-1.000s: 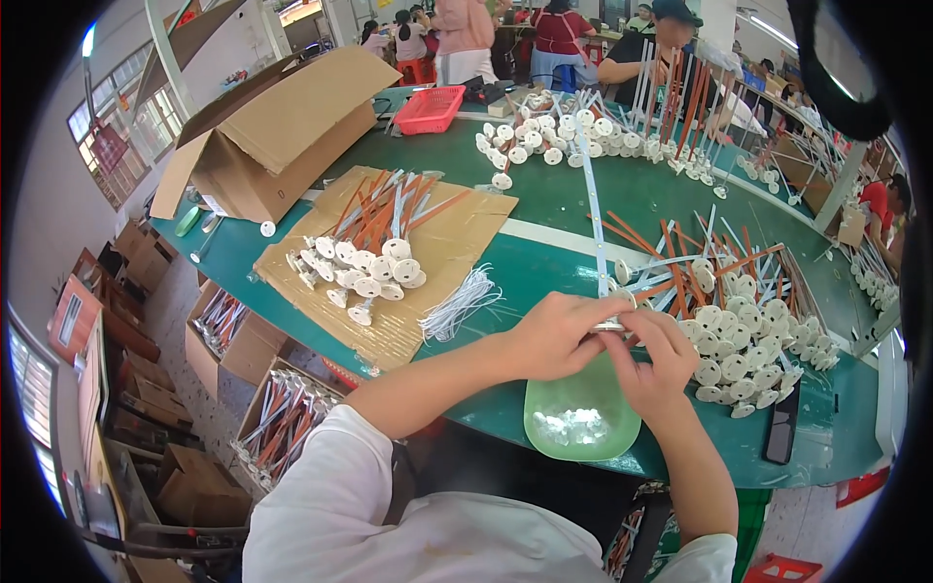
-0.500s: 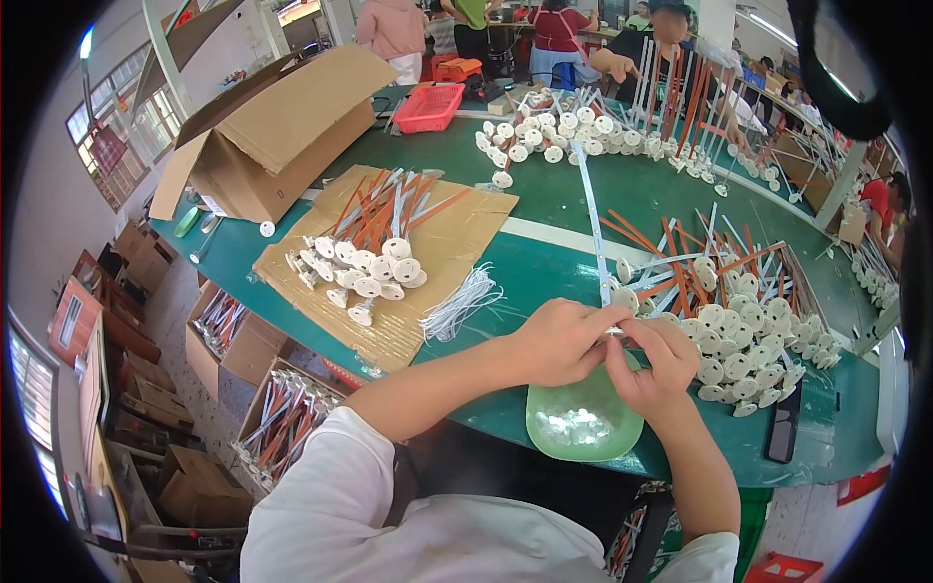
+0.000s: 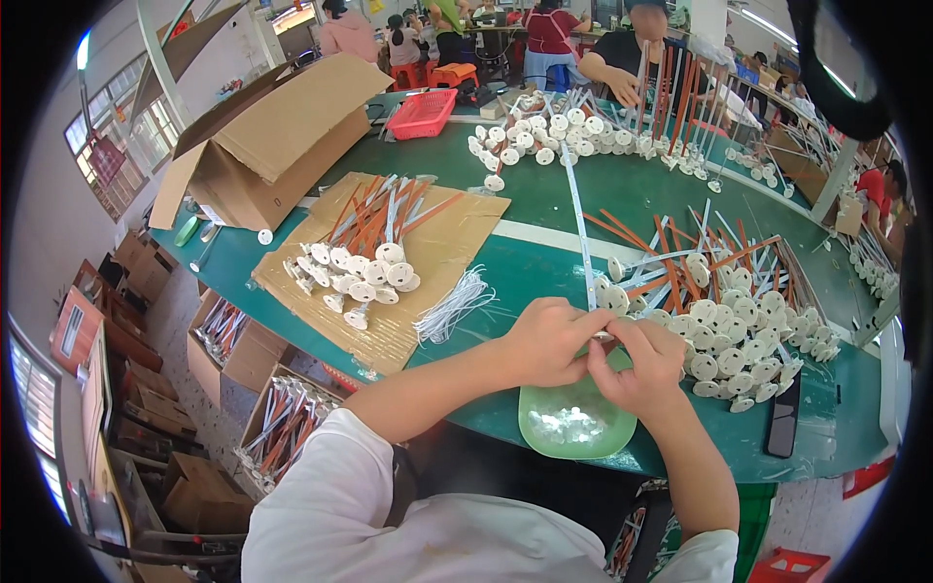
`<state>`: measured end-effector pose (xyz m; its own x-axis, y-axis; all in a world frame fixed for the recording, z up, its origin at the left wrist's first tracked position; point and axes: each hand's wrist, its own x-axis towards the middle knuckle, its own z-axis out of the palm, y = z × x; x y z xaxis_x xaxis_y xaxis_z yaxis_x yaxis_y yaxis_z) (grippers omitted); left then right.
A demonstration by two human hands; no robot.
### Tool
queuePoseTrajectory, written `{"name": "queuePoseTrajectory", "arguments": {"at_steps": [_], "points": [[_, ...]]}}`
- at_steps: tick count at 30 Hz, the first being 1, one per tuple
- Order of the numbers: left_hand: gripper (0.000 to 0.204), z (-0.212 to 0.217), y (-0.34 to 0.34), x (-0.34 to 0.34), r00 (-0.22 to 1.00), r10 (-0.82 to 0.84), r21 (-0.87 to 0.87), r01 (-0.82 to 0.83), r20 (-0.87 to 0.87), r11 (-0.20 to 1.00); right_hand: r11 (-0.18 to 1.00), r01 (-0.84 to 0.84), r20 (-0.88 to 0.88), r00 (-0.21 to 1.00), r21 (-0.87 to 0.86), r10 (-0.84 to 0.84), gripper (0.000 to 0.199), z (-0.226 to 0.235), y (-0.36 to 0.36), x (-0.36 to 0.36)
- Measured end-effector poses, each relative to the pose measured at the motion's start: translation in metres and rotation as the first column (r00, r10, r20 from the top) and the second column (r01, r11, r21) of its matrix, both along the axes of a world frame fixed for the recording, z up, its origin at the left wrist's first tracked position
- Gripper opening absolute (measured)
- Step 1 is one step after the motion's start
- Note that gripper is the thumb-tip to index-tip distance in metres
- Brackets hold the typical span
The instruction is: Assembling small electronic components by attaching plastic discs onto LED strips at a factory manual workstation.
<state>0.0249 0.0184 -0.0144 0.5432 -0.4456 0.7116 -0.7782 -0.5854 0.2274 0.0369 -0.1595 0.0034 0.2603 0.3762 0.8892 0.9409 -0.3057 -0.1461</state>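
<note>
My left hand [image 3: 552, 342] and my right hand [image 3: 639, 364] meet above a green bowl [image 3: 542, 442], fingers pinched around the near end of a long pale strip [image 3: 581, 228]. A bit of white disc shows between my fingertips; the rest of that end is hidden. The strip stretches away from me across the table. Inside the bowl lie small shiny, clear-looking pieces [image 3: 573, 425]. Right beside my right hand is a heap of white round discs [image 3: 724, 340] with brown and pale strips attached.
A bundle of similar disc-ended strips [image 3: 364, 262] rests on flat cardboard [image 3: 452, 219], beside a coil of thin white ties [image 3: 457, 303]. Farther off are an open carton [image 3: 258, 160], a red basket [image 3: 423, 114] and more discs [image 3: 544, 131]. A phone [image 3: 783, 423] lies at right. A co-worker [image 3: 622, 68] faces the table.
My view has shifted slightly. Both hands keep their pinch over the bowl, and the strip leans at nearly the same angle. The co-worker across the table has moved an arm.
</note>
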Motion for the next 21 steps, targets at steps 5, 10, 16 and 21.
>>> {"name": "queuePoseTrajectory", "arguments": {"at_steps": [5,10,16,21], "points": [[0.04,0.009,0.002,-0.003,1.0,0.0,-0.023,-0.001,-0.021,1.0,1.0,-0.014,-0.033,0.999,0.008,0.014,0.02,-0.002,-0.001,0.004],[0.045,0.016,0.001,0.001,0.999,-0.039,-0.113,0.042,0.028,0.993,0.996,0.028,-0.118,0.993,0.09,-0.017,0.017,-0.004,-0.008,0.005],[0.05,0.009,0.006,0.003,0.995,-0.083,-0.137,0.091,0.062,0.986,0.994,0.033,-0.08,0.996,0.1,-0.025,0.017,-0.002,-0.001,0.004],[0.052,0.008,0.003,0.002,0.99,-0.086,-0.141,0.102,0.111,0.985,0.993,0.055,0.002,0.998,0.105,-0.056,0.021,-0.004,-0.004,0.006]]}}
